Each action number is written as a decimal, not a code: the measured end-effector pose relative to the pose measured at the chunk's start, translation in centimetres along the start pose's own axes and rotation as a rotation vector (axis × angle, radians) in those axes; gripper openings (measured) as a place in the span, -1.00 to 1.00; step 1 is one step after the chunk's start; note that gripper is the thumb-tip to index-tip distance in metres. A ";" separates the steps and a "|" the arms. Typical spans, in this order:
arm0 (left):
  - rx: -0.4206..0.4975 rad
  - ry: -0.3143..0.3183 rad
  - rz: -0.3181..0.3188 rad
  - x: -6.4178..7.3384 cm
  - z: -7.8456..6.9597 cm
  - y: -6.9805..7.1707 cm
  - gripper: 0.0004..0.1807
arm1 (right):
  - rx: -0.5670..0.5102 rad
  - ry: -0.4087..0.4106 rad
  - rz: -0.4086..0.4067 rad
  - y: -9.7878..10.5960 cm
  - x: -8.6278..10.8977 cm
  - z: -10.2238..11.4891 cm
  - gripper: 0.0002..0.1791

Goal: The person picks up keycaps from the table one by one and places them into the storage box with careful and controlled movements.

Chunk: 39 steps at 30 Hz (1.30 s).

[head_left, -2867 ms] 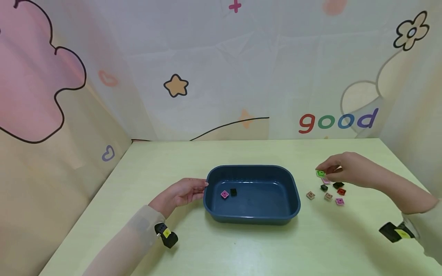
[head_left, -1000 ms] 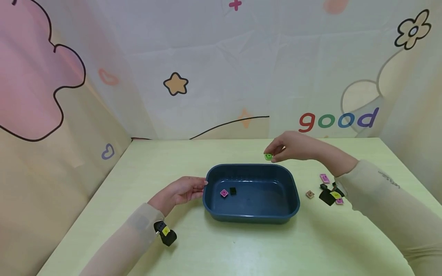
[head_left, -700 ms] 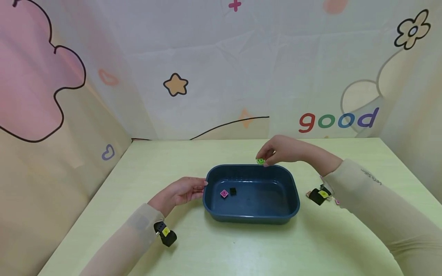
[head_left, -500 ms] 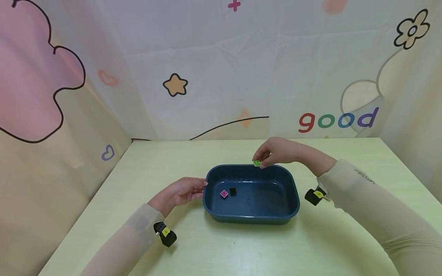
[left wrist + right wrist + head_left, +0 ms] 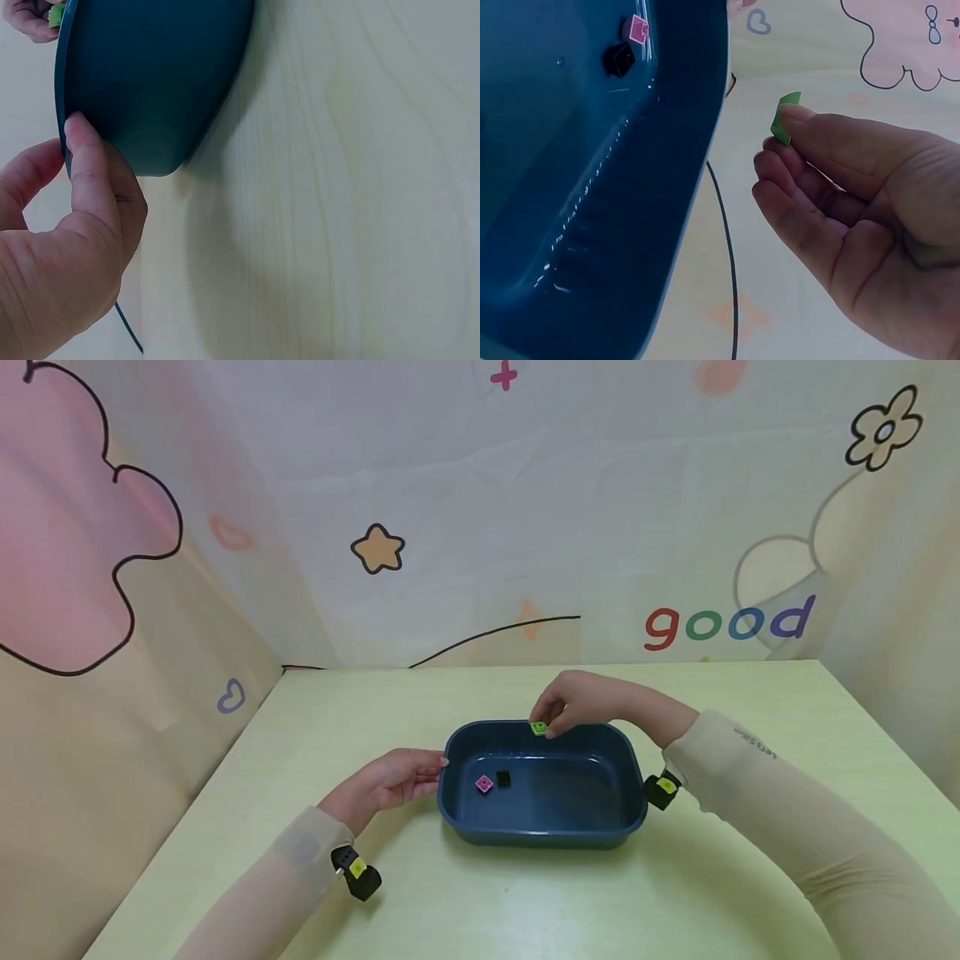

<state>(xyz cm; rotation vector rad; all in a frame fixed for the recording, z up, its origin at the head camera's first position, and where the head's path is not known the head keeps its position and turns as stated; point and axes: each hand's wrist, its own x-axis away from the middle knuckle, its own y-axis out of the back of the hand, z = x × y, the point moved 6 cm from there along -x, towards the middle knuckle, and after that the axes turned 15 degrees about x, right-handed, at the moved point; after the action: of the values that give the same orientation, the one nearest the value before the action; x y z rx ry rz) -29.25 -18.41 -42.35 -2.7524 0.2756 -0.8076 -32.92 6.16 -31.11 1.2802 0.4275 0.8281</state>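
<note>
A dark blue rectangular plastic box (image 5: 543, 840) sits on the table at the middle of the head view. My left hand (image 5: 393, 779) grips its left rim; the left wrist view shows thumb and fingers (image 5: 88, 169) pinching that wall. In my right hand (image 5: 585, 700), thumb and fingertips pinch a small green building block (image 5: 538, 728). That hand is over the box's far rim, and the right wrist view has the block (image 5: 784, 118) apart from the box wall. On the box floor, towards the left, lie a pink building block (image 5: 484, 784) and a black building block (image 5: 503, 778).
The pale yellow-green table (image 5: 510, 910) runs back to a printed cloth (image 5: 465, 527) with a star, a flower and "good". My right sleeve (image 5: 795, 810) crosses above the table's right side. A small black camera (image 5: 662, 790) hangs at the right wrist.
My right hand has carried the green block leftwards from the loose blocks on the right to the box's far rim. Its arm now hides those blocks. The left hand stays on the rim.
</note>
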 end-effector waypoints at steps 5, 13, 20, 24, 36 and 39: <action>0.001 0.003 -0.007 0.0 0.2 0.1 -0.54 | 0.006 0.020 0.030 -0.5 -0.6 0.5 -0.67; -0.002 0.004 -0.014 0.0 0.3 0.2 -0.55 | 0.011 0.046 0.051 -1.3 -1.7 1.2 -0.67; -0.008 0.005 -0.018 0.0 0.3 0.4 -0.53 | 0.008 0.105 0.058 -2.2 -3.1 1.3 -0.69; -0.003 -0.006 0.008 0.0 0.3 0.2 -0.55 | -0.034 0.130 0.074 -2.7 -3.7 1.6 -0.69; 0.004 -0.018 0.028 0.1 0.1 -0.3 -0.58 | -0.032 0.164 0.130 -4.5 -4.5 2.3 -0.70; 0.005 -0.016 0.026 0.1 0.0 -0.3 -0.57 | -0.026 0.144 0.144 -4.9 -4.9 2.3 -0.69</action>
<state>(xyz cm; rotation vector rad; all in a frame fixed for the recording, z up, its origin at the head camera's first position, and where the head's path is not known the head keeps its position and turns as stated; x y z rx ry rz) -29.15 -18.15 -42.26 -2.7436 0.3049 -0.7782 -33.00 0.74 -35.95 1.2426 0.4413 1.0482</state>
